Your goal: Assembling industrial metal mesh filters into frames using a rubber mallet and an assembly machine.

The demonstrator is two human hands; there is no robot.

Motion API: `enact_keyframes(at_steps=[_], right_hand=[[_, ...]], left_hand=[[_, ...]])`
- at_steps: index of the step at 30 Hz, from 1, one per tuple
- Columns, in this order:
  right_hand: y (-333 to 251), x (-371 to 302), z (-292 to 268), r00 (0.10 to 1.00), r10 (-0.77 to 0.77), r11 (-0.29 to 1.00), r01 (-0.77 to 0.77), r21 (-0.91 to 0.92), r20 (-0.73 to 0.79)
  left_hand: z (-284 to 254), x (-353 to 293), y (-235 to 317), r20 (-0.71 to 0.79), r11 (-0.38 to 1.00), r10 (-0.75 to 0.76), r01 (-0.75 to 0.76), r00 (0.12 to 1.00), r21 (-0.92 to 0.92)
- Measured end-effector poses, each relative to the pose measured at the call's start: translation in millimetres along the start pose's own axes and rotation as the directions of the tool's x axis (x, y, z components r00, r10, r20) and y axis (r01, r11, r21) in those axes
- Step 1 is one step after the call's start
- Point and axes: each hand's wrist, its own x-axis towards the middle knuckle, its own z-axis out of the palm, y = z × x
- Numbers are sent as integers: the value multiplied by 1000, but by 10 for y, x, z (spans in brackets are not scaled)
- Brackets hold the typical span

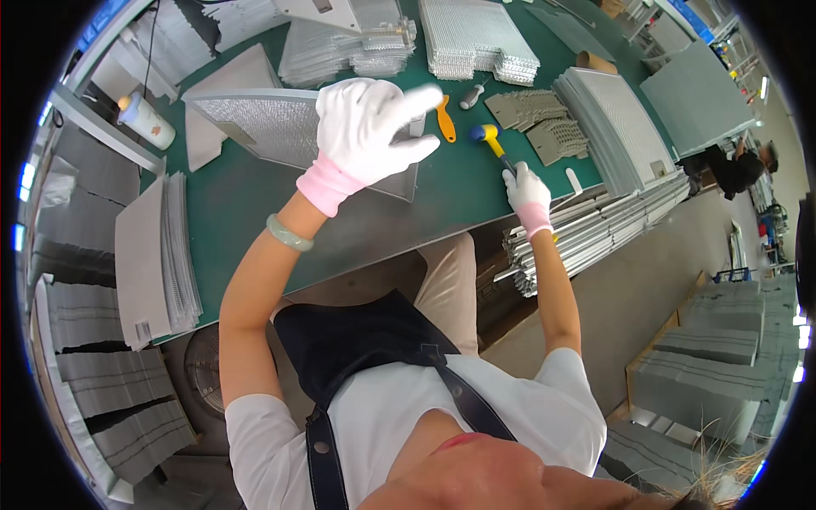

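Note:
My left hand [364, 129], in a white glove with a pink cuff, is above a silver panel [272, 123] with a dimpled face, which stands tilted on the green table. Its thumb and index finger stretch out to the right, apart, with nothing between them. The other fingers are partly hidden, so contact with the panel is unclear. In a matching glove, my right hand [528, 189] is closed round the dark handle of a mallet [489, 136] with a yellow and blue head. That head is over the table, left of some grey-brown notched plates [531, 115].
An orange scraper [445, 120] and a screwdriver [471, 96] lie mid-table [323, 246]. Stacked silver sheets [476, 38] fill the back; grey panels [616, 127] stand right, others [153, 255] left. Metal strips [595, 225] lie beside the right edge. A bottle [146, 121] stands left; a person [735, 166] is far right.

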Motion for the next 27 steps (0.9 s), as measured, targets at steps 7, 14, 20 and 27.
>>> enact_keyframes(at_steps=[7,14,20,27], right_hand=[[-1025,-751,-660,944,-311,-229,-184,956,107],[-1599,-737,-543,967,-253,-199,-59,978,7],[-922,-360,-1729,871,-414,657,486,576,-264],[-1111,-302,-2294,859,-511,848,498,180,30]], left_hand=[[62,-41,7,-165,977,-112,139,980,161],[215,-55,-106,-244,982,-84,122,966,147],[216,-71,-104,-323,980,-110,157,940,124],[259,-53,-109,-344,984,-111,151,933,92]])
